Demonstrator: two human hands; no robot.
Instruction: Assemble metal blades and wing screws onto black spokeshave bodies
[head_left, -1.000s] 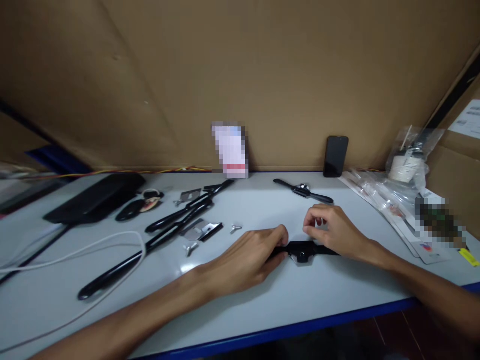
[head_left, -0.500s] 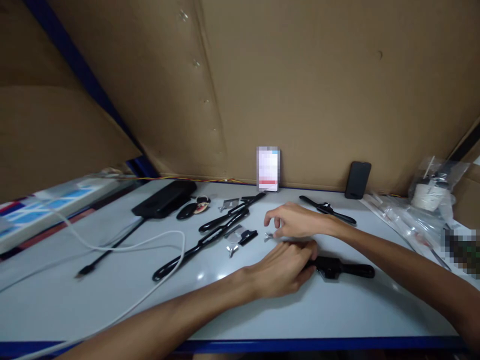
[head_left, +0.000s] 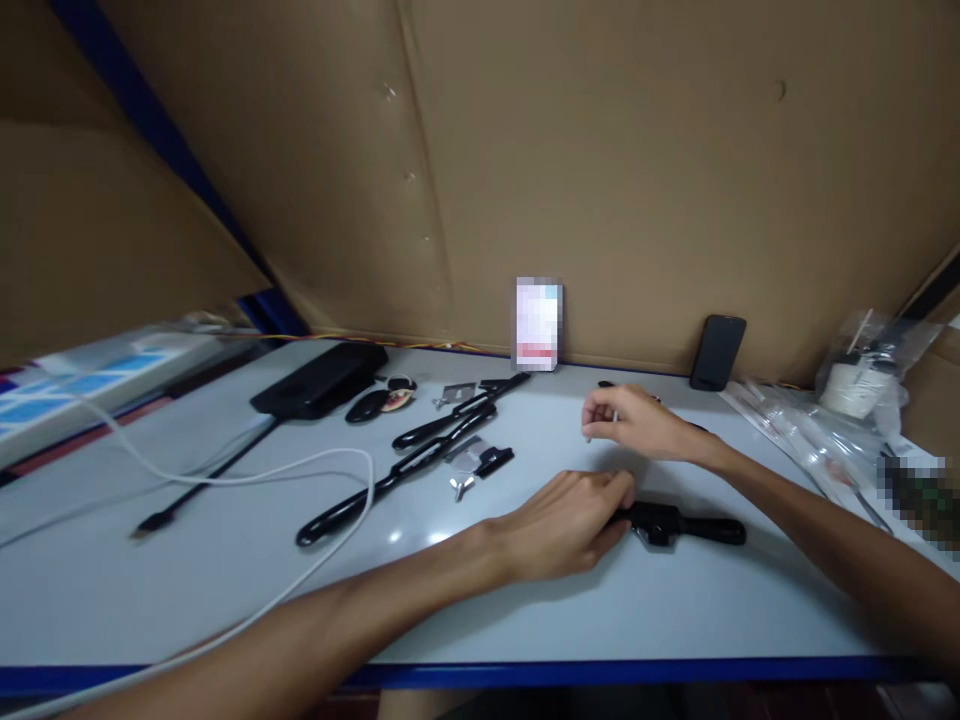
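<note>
My left hand (head_left: 562, 525) is closed around one handle of a black spokeshave (head_left: 712, 528) lying near the front of the table; its other handle points right. Above and beyond it, my right hand (head_left: 637, 425) pinches a small silver wing screw (head_left: 589, 440), mostly hidden by the fingers. To the left lie two more spokeshave bodies, the nearer one (head_left: 352, 508) and the farther one (head_left: 427, 432). Beside them are a flat metal blade (head_left: 466, 453), a black cap piece (head_left: 496, 461) and another wing screw (head_left: 462, 487). A further spokeshave is largely covered by my right hand.
A lit phone (head_left: 537, 325) and a dark phone (head_left: 718, 352) lean against the cardboard wall (head_left: 637, 180). A white cable (head_left: 300, 458) loops across the left side, near a black box (head_left: 322, 380) and a mouse (head_left: 367, 405). Plastic bags (head_left: 817, 430) lie at right.
My right hand has picked the wing screw up off the table and moved right with it. My left hand stays on the spokeshave. The view has shifted slightly.
</note>
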